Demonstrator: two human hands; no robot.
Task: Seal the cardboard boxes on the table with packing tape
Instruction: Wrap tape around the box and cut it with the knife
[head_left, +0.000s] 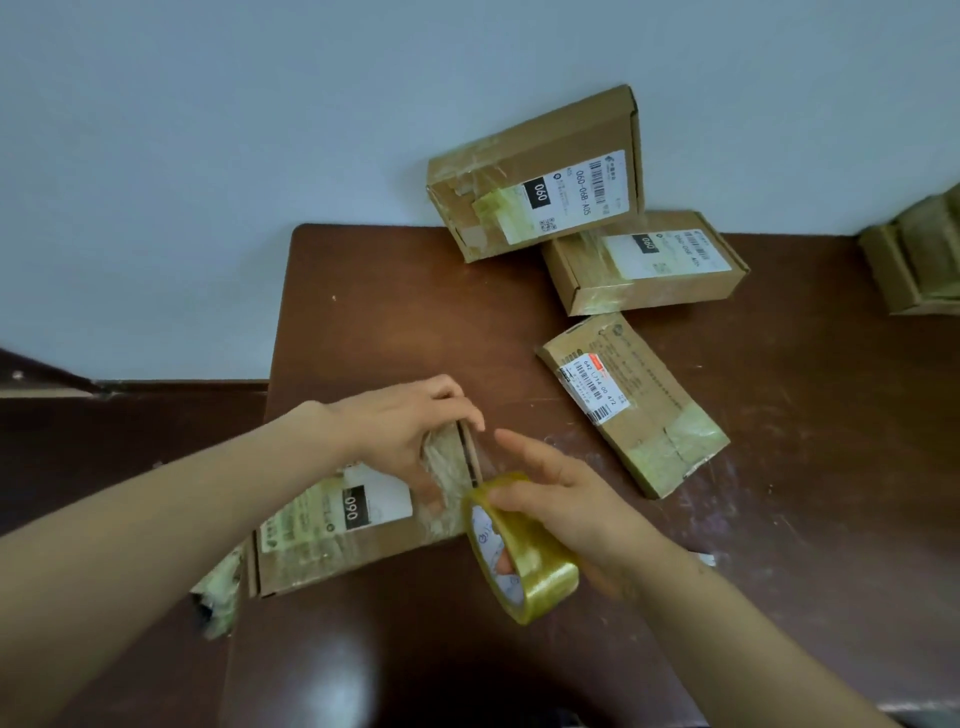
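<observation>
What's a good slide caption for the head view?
Left hand grips the near box while right hand holds the tape roll over the table.

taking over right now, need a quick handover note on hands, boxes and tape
Left hand grips the near box at its end.
Right hand holds the tape roll beside that end.
Done: leaning box, middle box and flat box on the table show tape.
Left: probably the near box's end seam; the box at the right edge is cut off, cannot judge.
</observation>
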